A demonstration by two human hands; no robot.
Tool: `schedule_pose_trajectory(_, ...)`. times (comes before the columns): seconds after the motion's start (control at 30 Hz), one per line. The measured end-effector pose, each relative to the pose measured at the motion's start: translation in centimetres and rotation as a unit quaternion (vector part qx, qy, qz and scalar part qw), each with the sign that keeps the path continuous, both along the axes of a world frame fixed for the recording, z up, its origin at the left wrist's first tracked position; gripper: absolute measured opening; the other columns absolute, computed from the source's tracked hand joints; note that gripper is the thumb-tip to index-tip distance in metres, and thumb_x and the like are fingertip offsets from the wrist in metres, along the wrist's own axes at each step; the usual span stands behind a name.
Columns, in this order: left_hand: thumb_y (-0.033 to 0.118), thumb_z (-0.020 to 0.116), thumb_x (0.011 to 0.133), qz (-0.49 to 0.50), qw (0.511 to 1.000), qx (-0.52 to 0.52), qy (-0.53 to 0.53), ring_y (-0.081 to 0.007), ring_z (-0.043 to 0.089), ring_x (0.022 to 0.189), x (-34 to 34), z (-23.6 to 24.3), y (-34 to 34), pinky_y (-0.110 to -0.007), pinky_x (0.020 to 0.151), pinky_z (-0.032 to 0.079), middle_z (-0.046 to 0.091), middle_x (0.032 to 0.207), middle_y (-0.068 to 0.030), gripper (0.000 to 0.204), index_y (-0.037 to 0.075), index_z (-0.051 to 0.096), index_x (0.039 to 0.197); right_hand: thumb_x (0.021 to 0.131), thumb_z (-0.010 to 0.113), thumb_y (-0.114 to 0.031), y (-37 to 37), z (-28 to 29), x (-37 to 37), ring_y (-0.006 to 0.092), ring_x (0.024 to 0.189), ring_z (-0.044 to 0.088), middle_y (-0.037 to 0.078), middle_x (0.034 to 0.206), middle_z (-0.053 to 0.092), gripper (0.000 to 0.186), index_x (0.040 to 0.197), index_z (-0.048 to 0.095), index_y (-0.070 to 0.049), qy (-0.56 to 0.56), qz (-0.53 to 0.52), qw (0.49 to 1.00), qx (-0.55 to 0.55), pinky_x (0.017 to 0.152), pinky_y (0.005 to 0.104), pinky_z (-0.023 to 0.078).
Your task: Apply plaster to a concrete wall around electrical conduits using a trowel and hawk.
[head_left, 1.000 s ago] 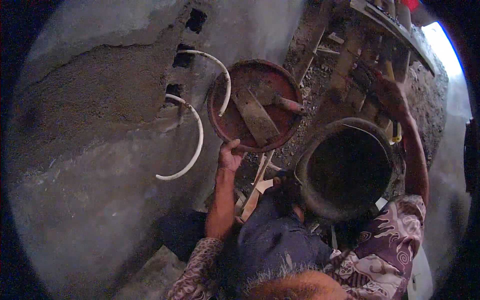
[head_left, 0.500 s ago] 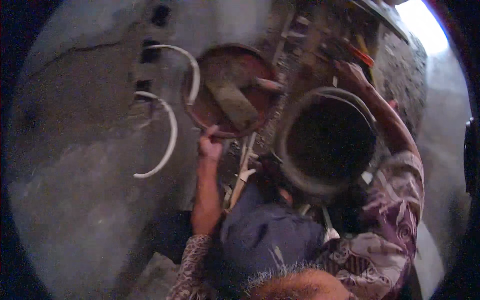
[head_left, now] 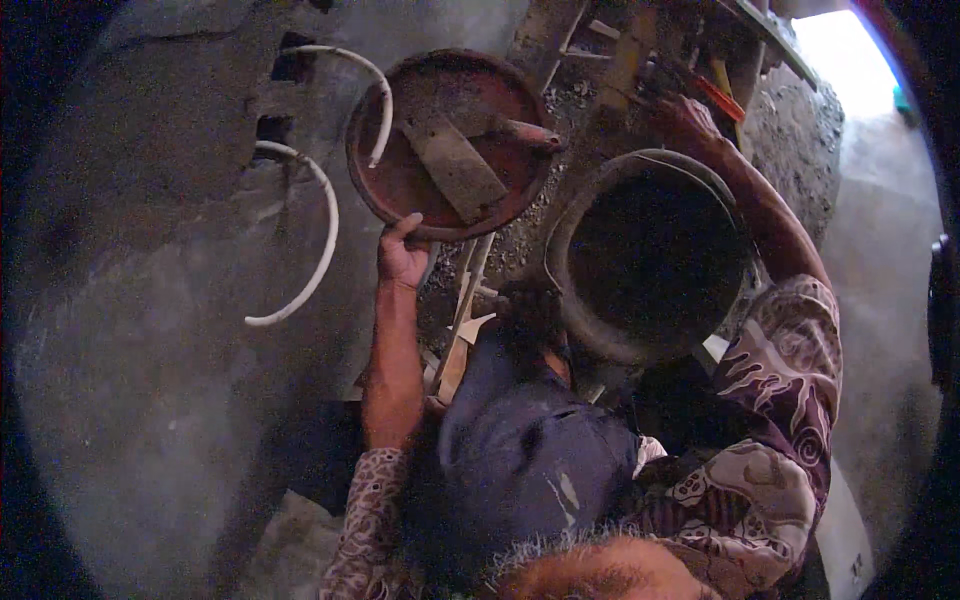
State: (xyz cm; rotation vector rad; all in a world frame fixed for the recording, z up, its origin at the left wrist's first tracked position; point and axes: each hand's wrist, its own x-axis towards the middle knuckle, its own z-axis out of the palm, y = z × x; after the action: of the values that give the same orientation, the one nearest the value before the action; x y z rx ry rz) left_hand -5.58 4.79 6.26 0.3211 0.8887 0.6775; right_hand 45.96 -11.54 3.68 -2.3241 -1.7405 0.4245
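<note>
My left hand [head_left: 403,262] grips the near rim of a shallow, round, reddish-brown basin [head_left: 364,185], with the thumb laid over the edge. Inside the basin lies a flat rectangular plastering trowel [head_left: 455,170] with a worn rounded handle [head_left: 527,134], dusted with grey. My right hand [head_left: 690,122] reaches past a wide round bucket [head_left: 562,270] with a dark interior. It is close to a long orange piece [head_left: 720,98], and they look apart. The right fingertips are in shadow, so whether they hold anything is unclear.
Two curved white pipes [head_left: 328,240] stick out from dark openings at the left. Wooden strips [head_left: 466,340] lie between the basin and my legs. Boards [head_left: 630,55] and loose rubble [head_left: 565,105] are at the far side, with a yellow bar [head_left: 722,75] beside the orange piece.
The whole view has shifted slightly and is sharper, so things sit higher in the picture. My left hand stays on the basin rim; my right hand stays near the orange piece.
</note>
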Motion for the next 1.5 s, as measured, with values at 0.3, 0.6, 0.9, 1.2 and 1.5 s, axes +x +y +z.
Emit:
schedule_pose_trajectory(0.3, 0.000, 0.065, 0.074, 0.011, 0.999, 0.028, 0.030, -0.0216, 0.059, 0.095, -2.6, -1.4, 0.4, -0.037, 0.088, 0.048, 0.060, 0.108, -0.0047, 0.042, 0.005, 0.055, 0.114, 0.084, 0.058, -0.018, 2.3, 2.5, -3.4, 0.0390, 0.104, 0.054, 0.022, 0.122, 0.052, 0.047, 0.126, 0.045, 0.000, -0.055, 0.050, 0.994, -0.077, 0.086, 0.0461, 0.045)
schedule_pose_trajectory(0.6, -0.003, 0.064, 0.072, 0.035, 0.999, -0.029, 0.004, -0.0235, 0.058, 0.100, -0.4, -1.7, 0.8, -0.036, 0.092, 0.048, 0.059, 0.113, -0.0062, 0.047, 0.004, 0.054, 0.118, 0.084, 0.050, -0.002, 9.7, 14.9, -9.1, 0.0399, 0.089, 0.059, 0.020, 0.093, 0.057, 0.025, 0.109, 0.045, -0.005, 0.088, -0.025, 0.992, 0.091, 0.072, 0.0431, 0.048)
schedule_pose_trajectory(0.9, -0.007, 0.063, 0.072, 0.053, 0.999, 0.001, -0.010, -0.0249, 0.057, 0.102, 2.0, -0.8, 1.3, -0.040, 0.097, 0.045, 0.058, 0.116, -0.0064, 0.050, 0.003, 0.053, 0.120, 0.085, 0.054, -0.012, 25.0, 20.4, -15.0, 0.0371, 0.070, 0.062, 0.016, 0.080, 0.061, 0.019, 0.101, 0.058, -0.003, -0.080, 0.166, 0.959, 0.216, 0.057, 0.0492, 0.048)
schedule_pose_trajectory(1.2, -0.003, 0.065, 0.072, 0.052, 0.998, -0.017, -0.016, -0.0264, 0.061, 0.091, 4.1, 0.8, 1.2, -0.041, 0.087, 0.050, 0.061, 0.105, -0.0075, 0.045, 0.005, 0.056, 0.115, 0.090, 0.048, -0.015, 36.0, 16.1, -19.1, 0.0388, 0.077, 0.062, 0.019, 0.084, 0.061, 0.020, 0.102, 0.059, -0.004, -0.121, 0.135, 0.964, 0.195, 0.065, 0.0509, 0.049)
schedule_pose_trajectory(1.5, -0.004, 0.066, 0.071, 0.054, 0.998, -0.036, 0.028, -0.0266, 0.059, 0.095, 2.3, -0.4, 1.6, -0.042, 0.092, 0.047, 0.061, 0.107, -0.0061, 0.046, 0.006, 0.057, 0.115, 0.083, 0.052, -0.013, 35.3, 17.3, -18.5, 0.0395, 0.088, 0.059, 0.021, 0.097, 0.059, 0.031, 0.112, 0.059, -0.006, -0.045, 0.137, 0.975, 0.169, 0.071, 0.0501, 0.049)
